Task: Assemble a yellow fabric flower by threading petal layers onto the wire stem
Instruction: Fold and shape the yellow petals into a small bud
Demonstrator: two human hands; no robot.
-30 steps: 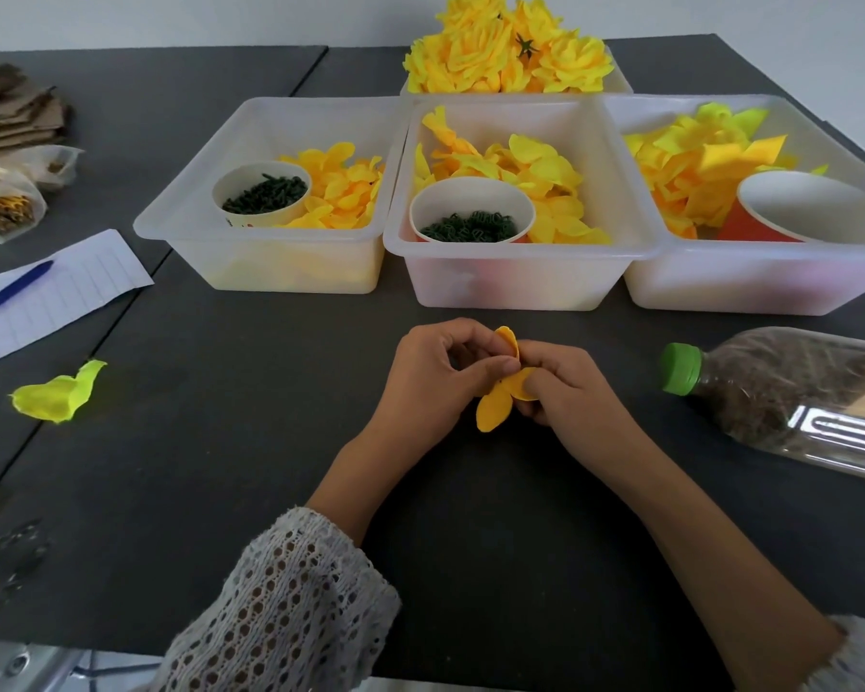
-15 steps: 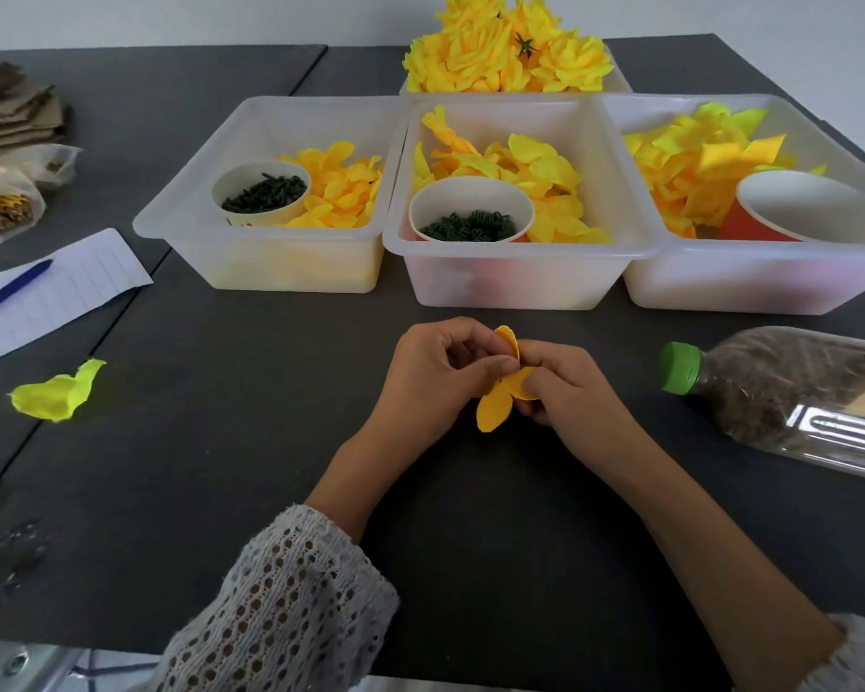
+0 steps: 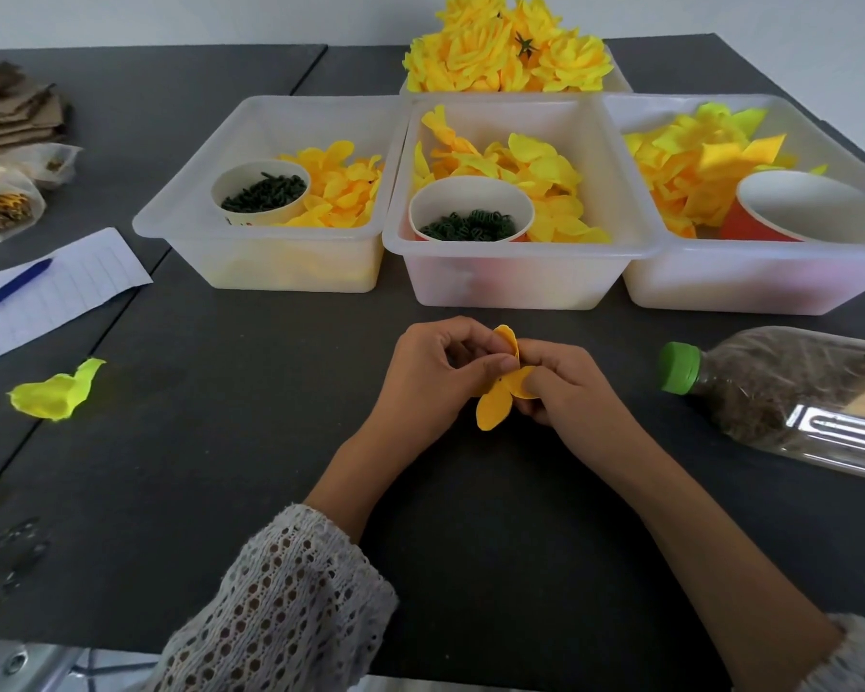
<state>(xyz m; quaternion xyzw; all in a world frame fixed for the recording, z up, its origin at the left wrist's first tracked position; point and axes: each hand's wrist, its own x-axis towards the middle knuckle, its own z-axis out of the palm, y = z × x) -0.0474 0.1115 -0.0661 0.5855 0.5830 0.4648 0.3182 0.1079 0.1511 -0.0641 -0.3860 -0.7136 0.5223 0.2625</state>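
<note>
Both hands, left hand [image 3: 433, 374] and right hand [image 3: 568, 387], pinch the petal layer [image 3: 501, 392] just before the middle bin [image 3: 515, 277]. A green-capped bottle [image 3: 790, 397] lies right of that bin's front, a loose petal [image 3: 53, 392] far left on the table [image 3: 221, 417]

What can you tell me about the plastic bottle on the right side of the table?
The plastic bottle lies on its side on the dark table, right of the hands and not touching them. Its body is clear, with a green screw cap that is closed and points left, toward the right hand. Brownish loose material fills much of the inside; I cannot tell what it is. Ribs show on its lower part. Its far end runs out of the picture.
</note>
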